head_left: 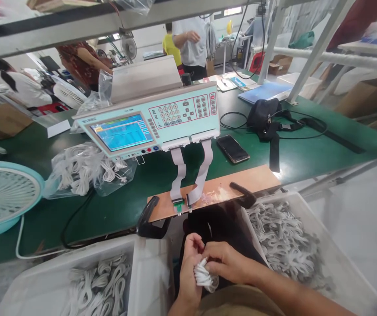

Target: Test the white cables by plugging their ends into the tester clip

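A coiled white cable (pixel 202 274) is bunched over my lap, between both hands. My left hand (pixel 190 267) is wrapped round the coil from the left. From the right, my right hand (pixel 226 262) pinches at the upper part of the same cable, its fingertips close to my left fingers. Just beyond my hands, a wooden board (pixel 214 193) is clamped at the table's edge. Two flat ribbon cables (pixel 177 173) run down from a tester with a screen (pixel 122 134) to small connectors (pixel 179 204) on the board.
A bin of coiled cables (pixel 283 241) stands at my right, another bin (pixel 149 267) at my left. Black clamps (pixel 150 219) jut from the board's ends. A fan (pixel 7 197), bagged cables (pixel 83 169), a phone (pixel 233 149) and a black bag (pixel 263 118) lie on the green table.
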Motion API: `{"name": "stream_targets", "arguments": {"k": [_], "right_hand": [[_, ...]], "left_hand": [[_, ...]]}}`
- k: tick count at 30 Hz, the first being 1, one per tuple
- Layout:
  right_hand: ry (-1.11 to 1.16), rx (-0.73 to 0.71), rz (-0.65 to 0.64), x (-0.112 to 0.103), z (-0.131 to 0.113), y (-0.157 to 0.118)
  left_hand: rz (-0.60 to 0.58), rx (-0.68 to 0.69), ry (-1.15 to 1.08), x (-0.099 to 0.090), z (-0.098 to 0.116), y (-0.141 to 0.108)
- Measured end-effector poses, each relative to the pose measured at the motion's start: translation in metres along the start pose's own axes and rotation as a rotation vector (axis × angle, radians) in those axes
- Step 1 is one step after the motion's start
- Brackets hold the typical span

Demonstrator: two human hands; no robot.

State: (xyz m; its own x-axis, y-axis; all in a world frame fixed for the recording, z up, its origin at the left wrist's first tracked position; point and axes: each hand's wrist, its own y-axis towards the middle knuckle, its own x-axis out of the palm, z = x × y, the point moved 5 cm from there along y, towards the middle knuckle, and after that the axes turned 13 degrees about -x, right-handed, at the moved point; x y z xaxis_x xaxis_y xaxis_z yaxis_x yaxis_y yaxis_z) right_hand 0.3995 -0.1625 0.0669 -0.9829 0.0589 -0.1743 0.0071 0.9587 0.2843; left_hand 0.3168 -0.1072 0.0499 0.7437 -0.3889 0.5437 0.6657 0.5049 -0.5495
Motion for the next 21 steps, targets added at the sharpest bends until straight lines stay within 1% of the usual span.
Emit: {"name": "stream_targets", "arguments": {"k": [2, 3, 5, 7, 9, 12, 15, 17, 19, 21], "right_hand": [[0.028, 0.009, 0.025, 0.001, 0.002, 0.0], [0.032, 0.024, 0.054, 0.001, 0.003, 0.0], [0.024, 0.071, 0.138, 0.0, 0.007, -0.002], [0.007, 0.122, 0.218, -0.002, 0.012, -0.004], [-0.029, 0.152, 0.27, -0.004, 0.014, -0.004], [-0.167, 0.1, 0.286, -0.01, 0.013, 0.004], [-0.394, -0.035, 0.262, -0.016, 0.005, 0.018], [-0.485, -0.1, 0.258, -0.019, 0.001, 0.029], [-0.495, -0.115, 0.263, -0.023, -0.001, 0.037], [-0.418, -0.082, 0.265, -0.024, 0.0, 0.044]], "left_hand": [[-0.045, -0.053, -0.024, 0.001, 0.0, 0.001], [-0.045, -0.066, -0.011, 0.001, 0.0, 0.001], [0.016, -0.067, 0.063, -0.002, 0.001, 0.001], [0.116, -0.06, 0.163, -0.01, 0.002, 0.001], [0.175, -0.067, 0.275, -0.017, 0.006, 0.003], [0.141, -0.09, 0.464, -0.021, 0.018, 0.011], [0.111, -0.076, 0.576, -0.02, 0.039, 0.02], [0.102, -0.08, 0.635, -0.017, 0.053, 0.025], [0.071, -0.092, 0.691, -0.014, 0.064, 0.028], [0.039, -0.057, 0.712, -0.012, 0.072, 0.031]]}}
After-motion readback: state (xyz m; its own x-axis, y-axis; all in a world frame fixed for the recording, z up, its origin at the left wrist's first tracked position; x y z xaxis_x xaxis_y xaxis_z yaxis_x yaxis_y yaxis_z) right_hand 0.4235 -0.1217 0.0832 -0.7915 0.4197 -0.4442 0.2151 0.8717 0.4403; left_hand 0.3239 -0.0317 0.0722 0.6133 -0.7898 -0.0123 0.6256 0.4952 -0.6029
